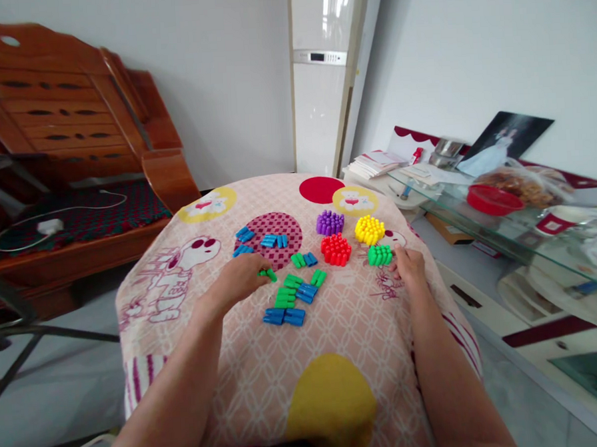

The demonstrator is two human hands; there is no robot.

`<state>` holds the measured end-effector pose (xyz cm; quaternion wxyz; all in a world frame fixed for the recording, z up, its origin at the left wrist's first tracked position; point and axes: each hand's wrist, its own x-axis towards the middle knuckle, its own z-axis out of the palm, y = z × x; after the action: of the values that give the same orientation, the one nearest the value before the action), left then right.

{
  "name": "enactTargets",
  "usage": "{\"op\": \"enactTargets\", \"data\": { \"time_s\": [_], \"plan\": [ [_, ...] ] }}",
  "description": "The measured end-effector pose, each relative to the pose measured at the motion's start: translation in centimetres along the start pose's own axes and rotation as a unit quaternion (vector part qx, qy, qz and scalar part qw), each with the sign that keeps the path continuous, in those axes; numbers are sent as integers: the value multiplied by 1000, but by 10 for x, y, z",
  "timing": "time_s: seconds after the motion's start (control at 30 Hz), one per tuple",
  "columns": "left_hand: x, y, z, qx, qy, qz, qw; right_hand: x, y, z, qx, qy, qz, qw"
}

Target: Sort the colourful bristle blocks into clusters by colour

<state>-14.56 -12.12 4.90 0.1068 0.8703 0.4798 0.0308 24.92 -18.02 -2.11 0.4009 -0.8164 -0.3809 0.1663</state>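
Observation:
My left hand (242,278) is closed on a green plastic peg piece (268,274), held between thumb and fingers over the tablecloth. At the right, my right hand (409,266) has its curled fingers against the side of an upright cluster of green pegs (380,255). Close by stand bunched pegs in yellow (369,230), red (336,249) and purple (330,222). Several loose green pieces (285,297) and blue pieces (307,292) lie flat near the middle. More blue pieces (274,241) lie behind my left hand.
A patterned cloth (256,372) covers the round table. To the left is a wooden bench (63,122) with a white charger and cable (51,226). On the right, a glass shelf (554,237) carries a red bowl (494,200), papers and a photo. A tall white cabinet-like unit (323,115) stands behind.

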Motion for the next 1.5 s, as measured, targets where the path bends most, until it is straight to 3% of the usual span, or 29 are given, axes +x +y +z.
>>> {"op": "enactTargets", "data": {
  "time_s": [0.13, 0.23, 0.4, 0.57, 0.87, 1.27, 1.5],
  "plan": [
    [18, 39, -15, -64, 71, 52, 994, -3, -7, -2, 5, 1, 14, 1000],
    [37, 86, -13, -97, 58, 135, 984, -3, -10, -3, 16, -2, 28, 999],
    [75, 161, 22, -78, 65, 189, 977, -2, -6, -1, 38, -6, 18, 999],
    [105, 202, 52, -46, 63, 184, 980, 1, -2, 0, 13, 2, -3, 1000],
    [119, 224, 69, -26, 72, 186, 980, 4, -3, -2, -81, 32, -47, 995],
    [120, 221, 69, -20, 72, 175, 982, 2, -3, -1, -140, 54, -73, 986],
    [114, 221, 71, -41, 106, 157, 981, 1, -5, -1, -184, 63, -83, 977]
  ]
}}
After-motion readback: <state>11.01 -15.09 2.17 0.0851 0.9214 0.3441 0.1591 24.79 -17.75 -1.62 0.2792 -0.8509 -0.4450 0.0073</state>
